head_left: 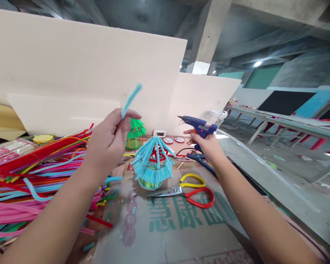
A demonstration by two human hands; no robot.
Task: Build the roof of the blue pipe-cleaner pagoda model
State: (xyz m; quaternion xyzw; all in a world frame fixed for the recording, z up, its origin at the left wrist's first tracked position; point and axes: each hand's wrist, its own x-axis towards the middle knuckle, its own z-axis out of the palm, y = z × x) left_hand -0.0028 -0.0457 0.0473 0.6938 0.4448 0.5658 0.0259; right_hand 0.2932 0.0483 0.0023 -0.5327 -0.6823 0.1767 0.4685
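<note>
Pinched between the thumb and fingers of my left hand (110,137) is a short light-blue pipe cleaner (131,99), tilted up to the right. My right hand (205,145) grips a blue hot glue gun (199,124), its nozzle pointing left and a small red light showing on its body. Between and below the hands stands a small pavilion model (153,165) with a roof of light-blue pipe cleaner strips and red strips showing inside. Scissors (185,190) with one yellow and one red handle lie open in front of it, on a printed cardboard sheet (143,234).
Piles of coloured pipe cleaners (44,176) cover the left side. Behind the model are a green-roofed model (135,134), a small digital timer (160,133) and two round tins (173,140). Blue pliers (199,157) lie near my right wrist. White boards (85,66) stand at the back.
</note>
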